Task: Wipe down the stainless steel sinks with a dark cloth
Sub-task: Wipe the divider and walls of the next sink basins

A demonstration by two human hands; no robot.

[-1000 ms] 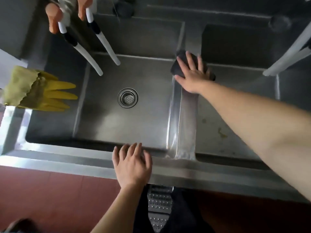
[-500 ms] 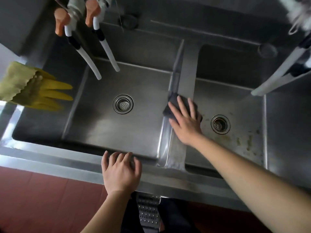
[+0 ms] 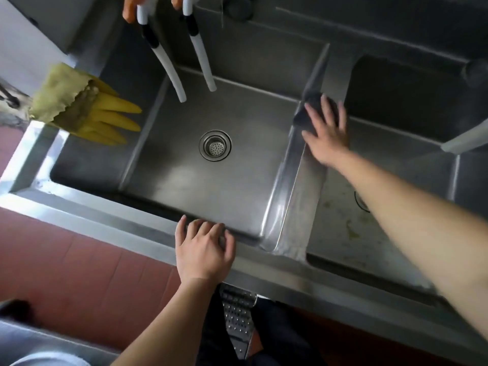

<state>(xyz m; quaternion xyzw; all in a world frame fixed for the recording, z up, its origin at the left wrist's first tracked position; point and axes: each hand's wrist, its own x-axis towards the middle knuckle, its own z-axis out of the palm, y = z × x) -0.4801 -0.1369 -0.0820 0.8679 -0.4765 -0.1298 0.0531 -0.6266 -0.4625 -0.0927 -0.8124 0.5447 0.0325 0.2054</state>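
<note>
Two stainless steel sink basins lie side by side: the left sink [image 3: 237, 180] with a round drain [image 3: 215, 145], and the right sink [image 3: 351, 233], stained with yellowish spots. A raised divider [image 3: 298, 207] runs between them. My right hand [image 3: 327, 133] presses a dark cloth [image 3: 307, 112] flat on the far part of that divider, fingers straight and spread. My left hand [image 3: 203, 249] rests on the sink's front rim [image 3: 118, 220], fingers slightly bent over the edge, holding nothing.
Two white faucet hoses [image 3: 184, 59] hang over the left sink's back. Yellow rubber gloves [image 3: 92, 114] drape over the left rim. Another white spout [image 3: 464, 138] reaches in from the right. A perforated metal piece [image 3: 237, 318] shows below the front rim, above red floor tiles.
My right hand slid the dark cloth toward me along the divider, then back to its far end. My left hand stayed on the front rim.
</note>
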